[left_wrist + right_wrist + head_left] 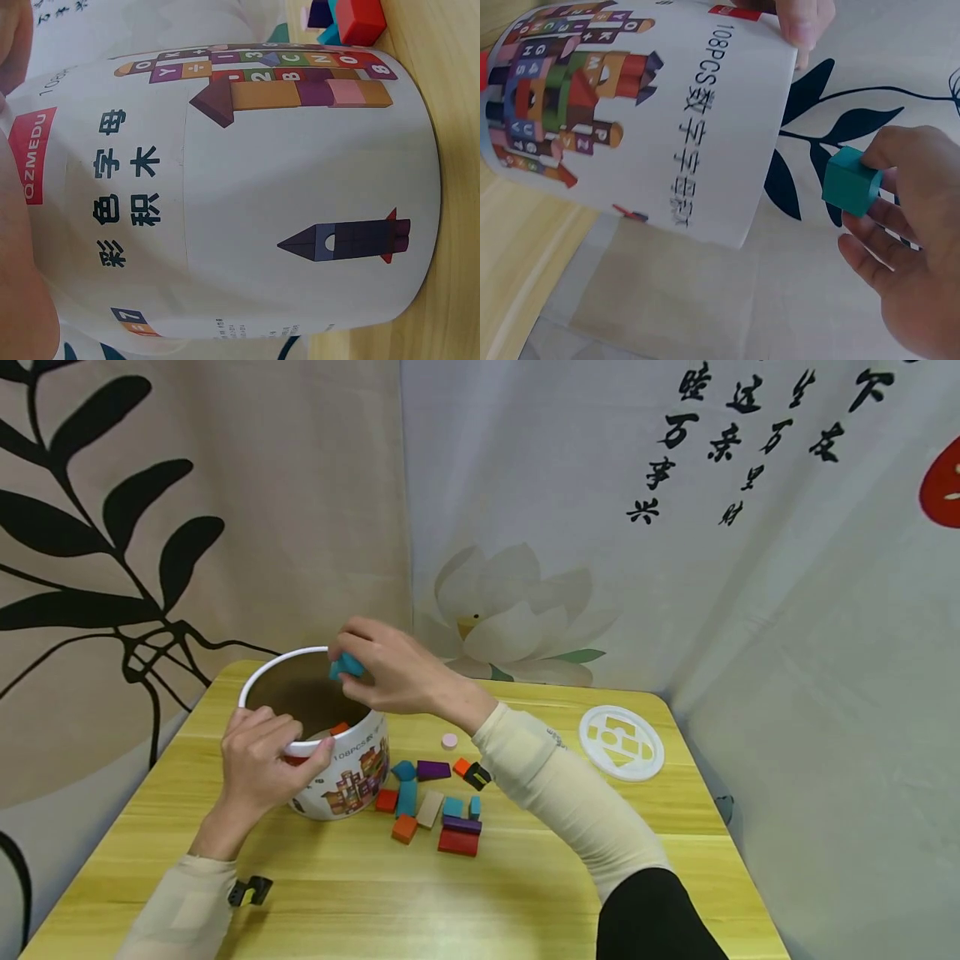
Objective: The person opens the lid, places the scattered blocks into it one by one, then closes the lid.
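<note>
A white printed bucket of toy blocks stands on the table, its open top tilted toward me in the head view. My left hand grips the near rim, fingers over the edge and thumb outside. Above the bucket's right rim, my right hand pinches a blue-green block between thumb and fingers. An orange block shows inside the bucket; most of the interior is hidden. In the left wrist view the bucket's printed side fills the picture.
Several loose blocks lie right of the bucket, among them a red block, a cream block and a purple block. A small pink disc lies behind them. A white cut-out lid rests at the table's back right. A curtain hangs behind.
</note>
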The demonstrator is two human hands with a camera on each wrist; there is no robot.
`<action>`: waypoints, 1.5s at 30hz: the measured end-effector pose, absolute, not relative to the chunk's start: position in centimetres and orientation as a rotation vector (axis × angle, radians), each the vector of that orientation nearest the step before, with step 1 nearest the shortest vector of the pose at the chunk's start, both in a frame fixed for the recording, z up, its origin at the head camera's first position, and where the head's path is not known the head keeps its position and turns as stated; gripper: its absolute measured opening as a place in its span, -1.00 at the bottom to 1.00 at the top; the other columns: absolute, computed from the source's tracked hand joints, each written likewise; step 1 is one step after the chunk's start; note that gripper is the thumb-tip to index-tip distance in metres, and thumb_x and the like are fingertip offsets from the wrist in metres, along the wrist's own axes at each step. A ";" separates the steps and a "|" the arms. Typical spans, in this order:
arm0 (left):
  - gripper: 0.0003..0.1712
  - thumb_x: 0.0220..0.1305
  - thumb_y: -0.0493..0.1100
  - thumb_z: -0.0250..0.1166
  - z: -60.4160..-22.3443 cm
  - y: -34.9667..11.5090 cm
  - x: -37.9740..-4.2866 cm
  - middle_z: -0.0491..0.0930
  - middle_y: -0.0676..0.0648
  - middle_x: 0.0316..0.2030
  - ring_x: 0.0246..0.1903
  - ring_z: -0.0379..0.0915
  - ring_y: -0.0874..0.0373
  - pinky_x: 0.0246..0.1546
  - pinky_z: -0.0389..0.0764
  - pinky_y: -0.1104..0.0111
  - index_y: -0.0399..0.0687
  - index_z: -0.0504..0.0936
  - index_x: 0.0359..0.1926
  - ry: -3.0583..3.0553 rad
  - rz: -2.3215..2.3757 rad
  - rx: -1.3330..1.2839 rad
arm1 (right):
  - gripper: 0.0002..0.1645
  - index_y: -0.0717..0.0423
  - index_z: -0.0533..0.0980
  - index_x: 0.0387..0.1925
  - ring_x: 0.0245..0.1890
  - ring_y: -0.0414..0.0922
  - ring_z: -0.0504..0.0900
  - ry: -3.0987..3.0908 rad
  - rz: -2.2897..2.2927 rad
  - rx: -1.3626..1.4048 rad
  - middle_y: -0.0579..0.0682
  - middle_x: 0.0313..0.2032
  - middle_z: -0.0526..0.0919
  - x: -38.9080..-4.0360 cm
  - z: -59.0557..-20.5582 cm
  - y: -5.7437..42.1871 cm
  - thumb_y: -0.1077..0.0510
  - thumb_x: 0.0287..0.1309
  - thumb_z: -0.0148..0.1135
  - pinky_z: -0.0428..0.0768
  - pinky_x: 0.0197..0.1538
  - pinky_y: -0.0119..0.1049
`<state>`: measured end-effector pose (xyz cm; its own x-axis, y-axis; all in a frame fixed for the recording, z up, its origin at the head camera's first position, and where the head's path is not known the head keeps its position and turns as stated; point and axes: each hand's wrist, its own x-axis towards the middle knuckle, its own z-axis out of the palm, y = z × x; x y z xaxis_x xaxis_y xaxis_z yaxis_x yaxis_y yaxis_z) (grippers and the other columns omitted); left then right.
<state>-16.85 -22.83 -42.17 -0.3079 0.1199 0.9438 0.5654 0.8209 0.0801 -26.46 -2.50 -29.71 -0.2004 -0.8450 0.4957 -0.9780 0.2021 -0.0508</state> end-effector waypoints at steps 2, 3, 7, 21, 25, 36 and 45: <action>-0.34 0.20 0.25 0.18 -42.2 -22.9 -16.8 0.26 -0.02 -0.87 -0.75 0.11 0.04 -0.55 0.12 0.08 -0.02 0.24 -0.84 -1.859 -0.481 -0.521 | -0.73 0.11 0.63 -0.08 -0.18 -0.21 0.48 -2.125 0.480 1.711 -0.06 -0.13 0.58 -26.3 -29.7 -3.2 0.11 0.22 0.28 0.47 -0.02 -0.47; -0.34 0.20 0.24 0.18 -42.2 -22.9 -16.8 0.26 -0.01 -0.87 -0.75 0.11 0.04 -0.55 0.13 0.08 -0.02 0.24 -0.84 -1.861 -0.481 -0.522 | -0.74 0.10 0.63 -0.08 -0.19 -0.21 0.49 -2.131 0.459 1.712 -0.07 -0.13 0.58 -26.3 -29.7 -3.6 0.10 0.23 0.27 0.46 -0.02 -0.48; -0.36 0.17 0.22 0.19 -42.2 -22.8 -16.9 0.19 0.05 -0.87 -0.76 0.07 0.07 -0.55 0.14 0.08 0.00 0.21 -0.84 -1.851 -0.485 -0.522 | -0.73 0.06 0.64 -0.05 -0.20 -0.23 0.50 -2.167 0.380 1.723 -0.09 -0.11 0.59 -26.1 -29.7 -5.0 0.08 0.27 0.23 0.46 -0.06 -0.49; -0.39 0.12 0.19 0.23 -42.5 -22.8 -17.0 0.19 0.04 -0.88 -0.76 0.06 0.07 -0.56 0.15 0.07 0.02 0.18 -0.83 -1.842 -0.492 -0.517 | -0.66 0.05 0.63 0.12 -0.07 -0.23 0.56 -2.304 0.213 1.742 -0.08 0.05 0.61 -26.1 -30.5 -7.5 0.07 0.40 0.17 0.50 0.07 -0.44; -0.39 0.13 0.19 0.22 -42.6 -22.9 -17.0 0.23 0.03 -0.88 -0.76 0.09 0.06 -0.55 0.16 0.06 0.01 0.21 -0.83 -1.854 -0.486 -0.520 | -0.61 0.06 0.61 0.18 0.05 -0.20 0.56 -2.335 0.181 1.736 -0.07 0.10 0.62 -26.1 -30.9 -7.7 0.05 0.43 0.16 0.47 0.17 -0.41; -0.41 0.12 0.19 0.20 -42.5 -22.9 -17.0 0.31 -0.02 -0.89 -0.75 0.15 0.03 -0.55 0.19 0.03 -0.01 0.25 -0.83 -1.864 -0.479 -0.514 | -0.41 0.08 0.44 0.40 0.39 -0.13 0.31 -2.391 0.076 1.718 0.00 0.36 0.49 -26.0 -31.2 -7.5 -0.09 0.49 0.05 0.18 0.47 -0.31; -0.39 0.15 0.20 0.18 -42.5 -22.9 -17.0 0.27 0.00 -0.90 -0.77 0.12 0.04 -0.55 0.18 0.04 -0.01 0.24 -0.84 -1.861 -0.469 -0.515 | -0.26 -0.02 0.29 0.54 0.49 -0.10 0.12 -2.424 -0.024 1.683 0.00 0.50 0.29 -26.0 -31.9 -7.2 -0.27 0.52 -0.11 0.08 0.52 -0.19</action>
<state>-16.96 -22.92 -42.46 -0.3104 0.1253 0.9423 0.5570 0.8272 0.0735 -26.03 -7.18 -31.87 -0.3369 -0.9301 0.1462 -0.9270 0.3549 0.1216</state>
